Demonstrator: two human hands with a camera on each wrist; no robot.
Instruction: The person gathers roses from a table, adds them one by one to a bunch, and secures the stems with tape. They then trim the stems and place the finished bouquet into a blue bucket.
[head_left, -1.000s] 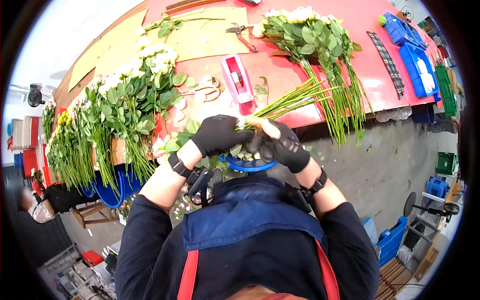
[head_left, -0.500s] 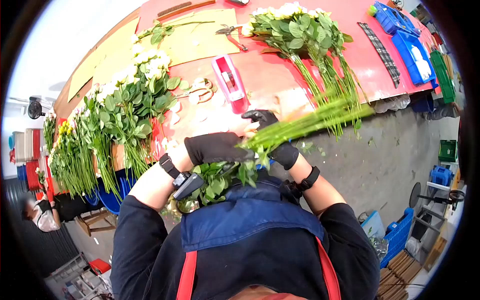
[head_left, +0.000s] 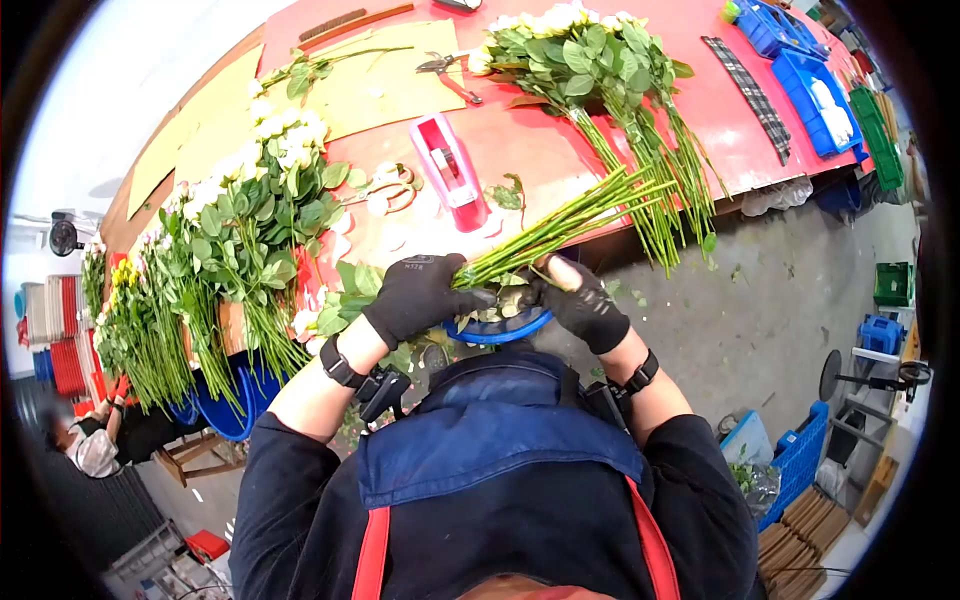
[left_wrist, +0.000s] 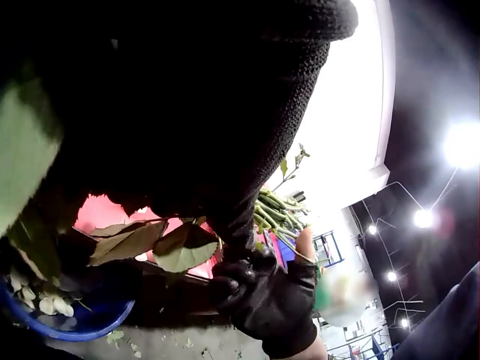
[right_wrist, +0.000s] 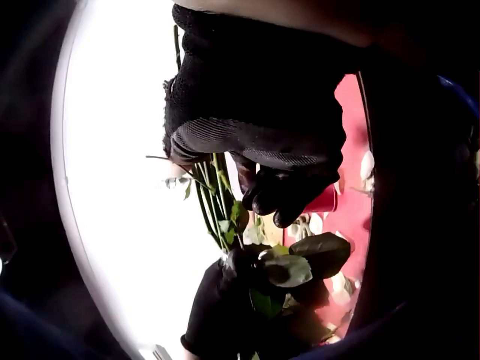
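we see our left hand [head_left: 420,293] and right hand [head_left: 580,300], both in black knit gloves, clamped round a bunch of thin green stems [head_left: 560,222] at the red table [head_left: 740,130] edge, stems fanning toward 2 o'clock. half a second ago the bunch sat lower, pointing 3 o'clock.

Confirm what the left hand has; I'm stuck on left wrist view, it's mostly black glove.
Observer: The left hand grips a bundle of rose stems at the table edge.
Operator: And the right hand?
Observer: The right hand holds the same bundle just beside the left.
Operator: Which way do the stems point?
Observer: The cut ends point away over the red table; the leaves sit over a blue bucket.
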